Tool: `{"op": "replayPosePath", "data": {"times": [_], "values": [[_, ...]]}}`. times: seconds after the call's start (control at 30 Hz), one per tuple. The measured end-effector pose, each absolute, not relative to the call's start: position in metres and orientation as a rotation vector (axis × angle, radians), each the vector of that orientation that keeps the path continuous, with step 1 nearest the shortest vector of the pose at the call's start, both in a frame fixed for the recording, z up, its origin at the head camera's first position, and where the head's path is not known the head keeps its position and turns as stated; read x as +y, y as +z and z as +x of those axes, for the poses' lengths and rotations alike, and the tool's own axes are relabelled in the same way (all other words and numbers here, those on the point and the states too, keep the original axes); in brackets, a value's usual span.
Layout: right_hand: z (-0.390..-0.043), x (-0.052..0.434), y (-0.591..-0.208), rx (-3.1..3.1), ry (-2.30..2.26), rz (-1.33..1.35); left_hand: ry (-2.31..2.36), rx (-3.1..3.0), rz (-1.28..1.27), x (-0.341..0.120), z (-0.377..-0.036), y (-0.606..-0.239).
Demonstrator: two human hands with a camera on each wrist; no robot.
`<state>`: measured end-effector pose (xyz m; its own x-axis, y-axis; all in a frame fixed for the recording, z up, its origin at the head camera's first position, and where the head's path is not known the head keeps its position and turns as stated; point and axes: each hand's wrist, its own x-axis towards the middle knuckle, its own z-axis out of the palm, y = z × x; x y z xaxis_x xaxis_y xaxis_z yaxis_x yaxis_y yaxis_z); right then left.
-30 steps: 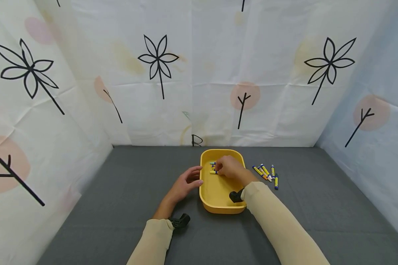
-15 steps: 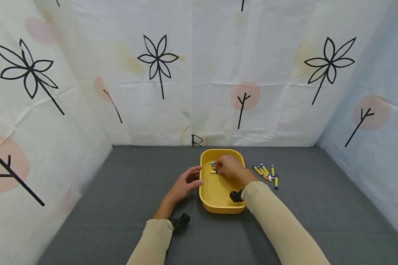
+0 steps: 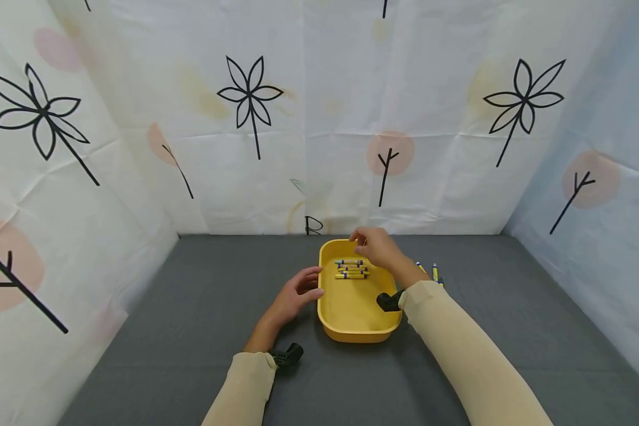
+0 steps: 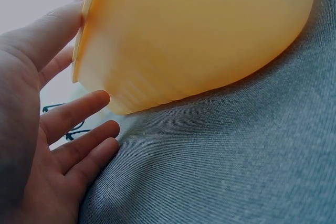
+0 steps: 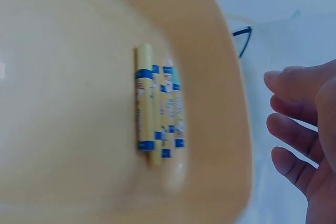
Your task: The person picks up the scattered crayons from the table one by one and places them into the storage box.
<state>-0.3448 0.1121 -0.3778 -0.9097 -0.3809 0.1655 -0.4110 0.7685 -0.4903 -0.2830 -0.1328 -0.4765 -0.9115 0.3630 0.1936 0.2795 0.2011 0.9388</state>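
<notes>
A yellow plastic tub point(image 3: 358, 313) stands on the grey cloth. Several crayons point(image 3: 351, 276) with yellow and blue wrappers lie side by side in its far half; the right wrist view shows these crayons point(image 5: 145, 103) close up. My left hand point(image 3: 294, 299) touches the tub's left side with its fingers spread; in the left wrist view, thumb and fingers of the left hand point(image 4: 58, 108) are extended by the rim. Above the tub's far right rim hovers my right hand point(image 3: 379, 247), fingers relaxed; in the right wrist view that right hand point(image 5: 304, 121) holds nothing.
More crayons point(image 3: 435, 272) lie on the cloth to the right of the tub, partly hidden by the right forearm. Behind the grey tabletop point(image 3: 234, 260) hangs a white patterned curtain point(image 3: 330, 183), with further curtain at both sides.
My right hand has left the crayons in the tub and risen up and to the right, uncovering the row. The left hand stays at the tub's side.
</notes>
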Motion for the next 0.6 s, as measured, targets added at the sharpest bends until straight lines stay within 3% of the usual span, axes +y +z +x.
{"op": "replayPosePath", "data": {"times": [0.4,0.6], "values": [[-0.339,0.15,-0.369,-2.875,0.856,0.526,1.837,2.385,0.618,-0.134,-0.283,-0.476],[-0.335,0.174,-0.382,-2.861,0.849,0.503,1.807,2.365,0.67,-0.133,-0.269,-0.455]]}}
